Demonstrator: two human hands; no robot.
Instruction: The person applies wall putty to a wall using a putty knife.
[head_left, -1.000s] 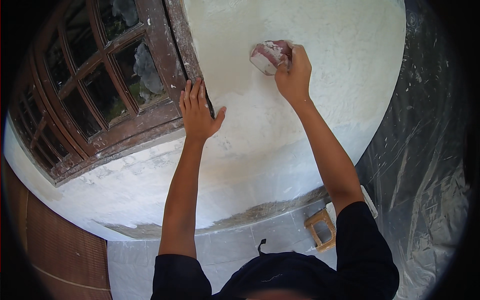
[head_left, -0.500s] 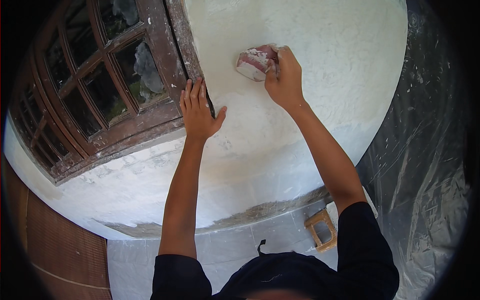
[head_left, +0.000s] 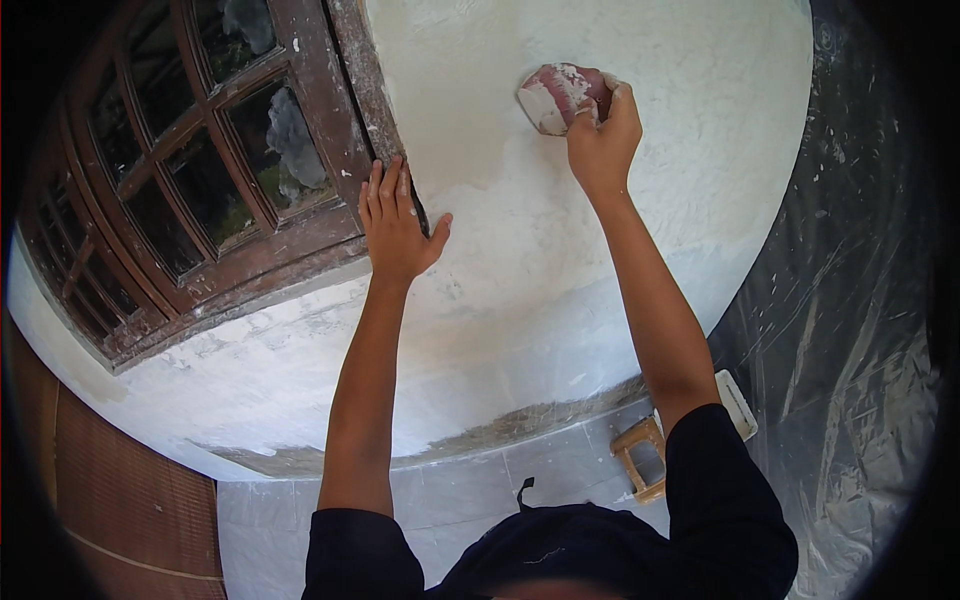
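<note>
Right-hand grip clasped round the smeared red tool at the wall, now up and right of its spot half a second ago; working stroke has swung back. Left hand unmoved, splayed empty at the window frame.

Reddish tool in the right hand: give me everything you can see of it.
The reddish tool is a broad, short piece with a maroon band and a pale left end with angled corners, its face smeared with dried-looking white material. What it is made of is unclear. The right hand grips its right end, thumb along the lower side. It lies at the wall, right of the window; its underside is hidden.
</note>
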